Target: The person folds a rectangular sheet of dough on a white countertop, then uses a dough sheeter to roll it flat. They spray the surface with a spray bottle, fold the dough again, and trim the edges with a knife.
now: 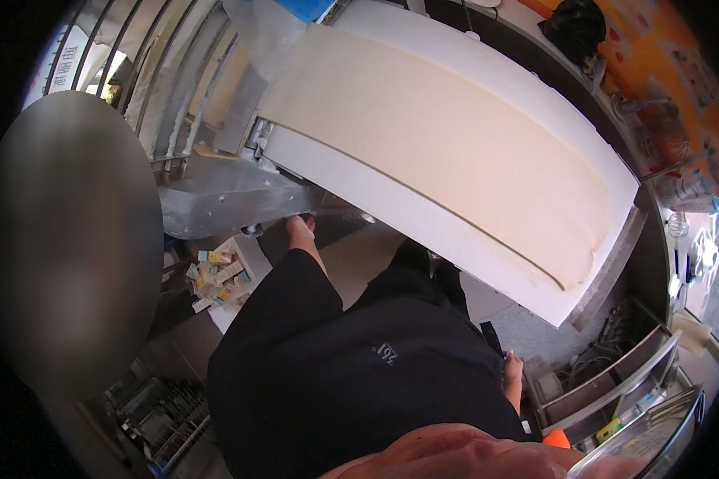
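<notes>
A long, flat sheet of pale dough (431,138) lies along a white conveyor belt (359,173), which looks like a dough sheeter's table. My left hand (301,226) is low at the left, by the lower edge of a floury grey metal guard (233,203); its fingertips are partly hidden, and contact is unclear. Down at my right side hangs my right hand (512,371), away from the dough. A flat black object (491,338) is close to its fingers; whether the hand holds it cannot be told.
Metal bars (180,90) rise at the left end of the belt. A white box (245,257) with several small cartons (218,275) sits low at the left. At the right are a metal shelf rack (605,377) and a hanging whisk (677,226).
</notes>
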Demonstrator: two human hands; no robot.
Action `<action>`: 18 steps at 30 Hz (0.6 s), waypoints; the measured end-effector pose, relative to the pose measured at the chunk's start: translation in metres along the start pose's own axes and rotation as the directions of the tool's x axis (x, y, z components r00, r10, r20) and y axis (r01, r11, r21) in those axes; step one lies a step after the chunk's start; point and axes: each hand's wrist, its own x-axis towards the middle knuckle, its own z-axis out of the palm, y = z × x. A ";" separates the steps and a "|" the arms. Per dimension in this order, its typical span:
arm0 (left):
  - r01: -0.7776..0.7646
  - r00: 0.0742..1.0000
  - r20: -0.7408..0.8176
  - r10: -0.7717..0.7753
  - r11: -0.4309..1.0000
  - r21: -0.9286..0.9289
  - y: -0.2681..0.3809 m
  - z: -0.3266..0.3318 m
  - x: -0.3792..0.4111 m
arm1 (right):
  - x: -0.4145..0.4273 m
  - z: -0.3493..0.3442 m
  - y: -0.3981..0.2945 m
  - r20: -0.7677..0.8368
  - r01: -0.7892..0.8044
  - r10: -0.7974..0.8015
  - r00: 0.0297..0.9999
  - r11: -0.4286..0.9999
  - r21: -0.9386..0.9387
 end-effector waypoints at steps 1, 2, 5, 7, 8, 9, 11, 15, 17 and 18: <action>-0.012 0.999 -0.047 0.013 1.000 0.029 -0.001 -0.007 0.000 | -0.004 -0.006 -0.008 -0.012 -0.010 0.010 1.000 0.999 -0.032; -0.022 0.995 -0.092 0.028 0.998 0.059 -0.002 -0.015 -0.001 | -0.009 -0.013 -0.019 -0.007 -0.009 0.009 1.000 0.999 -0.037; -0.181 0.983 -0.023 0.184 0.979 0.097 0.002 -0.036 -0.014 | -0.003 -0.039 -0.020 -0.013 -0.042 0.042 0.999 0.999 0.009; -0.217 0.967 -0.106 0.231 0.968 0.130 0.001 -0.055 -0.011 | 0.005 -0.046 -0.027 0.004 -0.100 0.100 0.995 0.992 0.083; -0.179 0.974 -0.119 0.193 0.976 0.120 -0.006 -0.064 -0.018 | 0.002 -0.054 -0.032 0.015 -0.106 0.105 0.994 0.993 0.053; -0.139 0.980 -0.126 0.153 0.984 0.111 -0.015 -0.068 -0.026 | -0.002 -0.062 -0.034 -0.003 -0.113 0.113 0.994 0.993 0.042; -0.166 0.975 -0.116 0.190 0.968 0.188 -0.025 -0.091 -0.026 | 0.005 -0.073 -0.031 0.015 -0.140 0.140 0.990 0.990 0.017; -0.157 0.987 0.060 0.150 0.797 0.583 -0.070 -0.074 -0.076 | 0.036 -0.102 0.014 0.017 -0.117 0.116 0.993 0.991 0.070; -0.280 0.960 0.263 0.100 0.434 0.857 -0.108 -0.060 -0.148 | 0.043 -0.130 0.043 -0.030 -0.097 0.100 0.995 0.991 0.095; -0.463 0.885 0.439 0.156 0.183 0.867 -0.116 -0.063 -0.167 | 0.060 -0.146 0.065 -0.093 0.009 -0.006 0.996 0.999 0.038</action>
